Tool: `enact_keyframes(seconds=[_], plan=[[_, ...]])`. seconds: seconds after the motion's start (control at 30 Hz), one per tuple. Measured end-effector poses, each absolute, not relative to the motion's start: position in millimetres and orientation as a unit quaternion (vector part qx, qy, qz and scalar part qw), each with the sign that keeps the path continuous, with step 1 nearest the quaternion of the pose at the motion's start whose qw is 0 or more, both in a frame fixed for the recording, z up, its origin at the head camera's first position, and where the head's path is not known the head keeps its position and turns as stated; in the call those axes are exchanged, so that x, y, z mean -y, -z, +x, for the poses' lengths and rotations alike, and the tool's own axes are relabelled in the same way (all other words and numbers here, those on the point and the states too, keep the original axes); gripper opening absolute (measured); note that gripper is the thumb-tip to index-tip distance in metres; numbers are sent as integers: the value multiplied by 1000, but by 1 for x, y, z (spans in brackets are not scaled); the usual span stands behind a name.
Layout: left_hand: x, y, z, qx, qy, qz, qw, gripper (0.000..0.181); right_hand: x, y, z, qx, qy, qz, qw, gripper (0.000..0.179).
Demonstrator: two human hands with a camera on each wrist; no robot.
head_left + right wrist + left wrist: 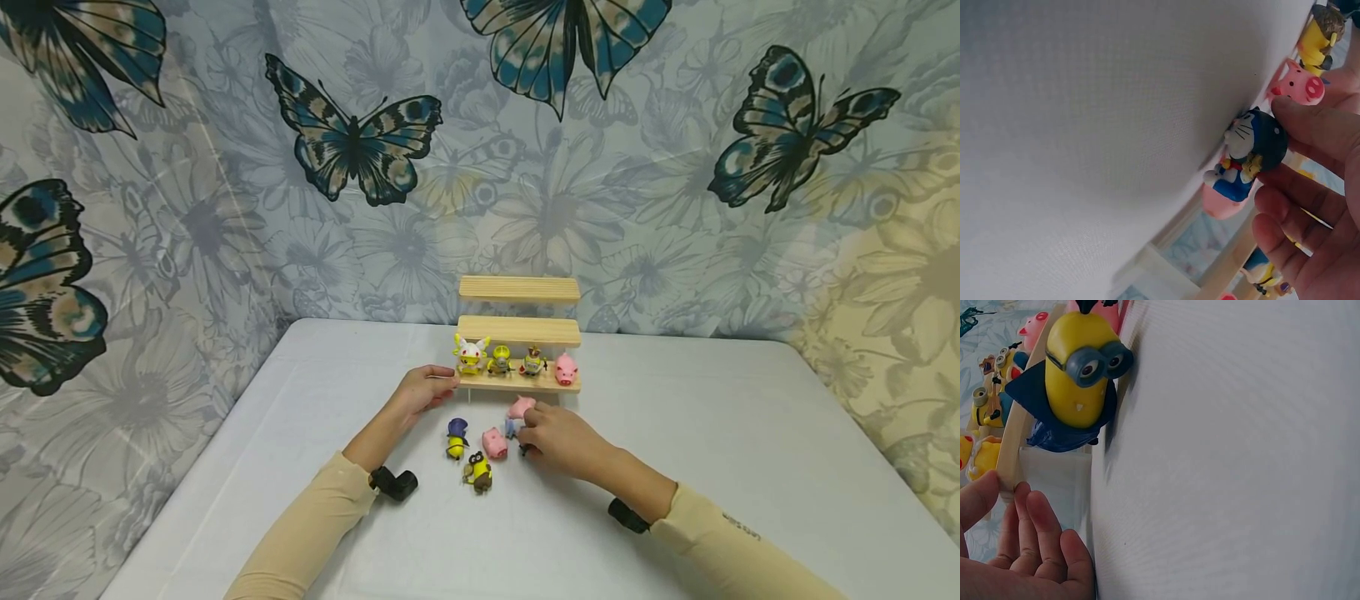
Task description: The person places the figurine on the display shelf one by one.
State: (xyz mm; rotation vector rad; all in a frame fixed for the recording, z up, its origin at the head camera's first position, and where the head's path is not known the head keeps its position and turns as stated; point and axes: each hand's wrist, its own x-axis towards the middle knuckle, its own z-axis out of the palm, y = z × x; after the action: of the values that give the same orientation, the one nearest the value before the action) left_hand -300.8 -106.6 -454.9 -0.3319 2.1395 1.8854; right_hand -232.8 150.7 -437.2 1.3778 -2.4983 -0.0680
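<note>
My left hand (426, 390) pinches the left end of the lowest board of a wooden display shelf (1016, 434), thumb on one side and fingertips on the other. In front of the shelf, my right hand (566, 437) pinches a blue-and-white Doraemon figurine (1247, 156) between thumb and fingers, close over the white table. Beside that hand are two pink pig figurines, one (521, 407) nearer the shelf, partly covered by the fingers, and one (494, 442) further left. A minion figurine in dark blue (1082, 378) stands near my left hand; a minion in brown (477, 472) is closer to me.
On the lowest board stand a white-and-yellow horned figurine (470, 356), two minion-like figurines (499, 361) and a pink pig (566, 369). The middle board (519, 331) and top board (519, 289) rise behind. A butterfly-patterned cloth (420, 275) hangs beyond the table (675, 433).
</note>
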Motion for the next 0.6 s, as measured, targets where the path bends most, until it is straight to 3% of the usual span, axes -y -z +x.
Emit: enact_keyframes(seconds=[0.23,0.6], plan=[[106,453,-300,-739,-651,-111,134,32,-148,435,-232,869,42,476,130,12],[107,454,-299,-745,-645,-110,130,31,-151,436,-232,867,47,470,158,11]])
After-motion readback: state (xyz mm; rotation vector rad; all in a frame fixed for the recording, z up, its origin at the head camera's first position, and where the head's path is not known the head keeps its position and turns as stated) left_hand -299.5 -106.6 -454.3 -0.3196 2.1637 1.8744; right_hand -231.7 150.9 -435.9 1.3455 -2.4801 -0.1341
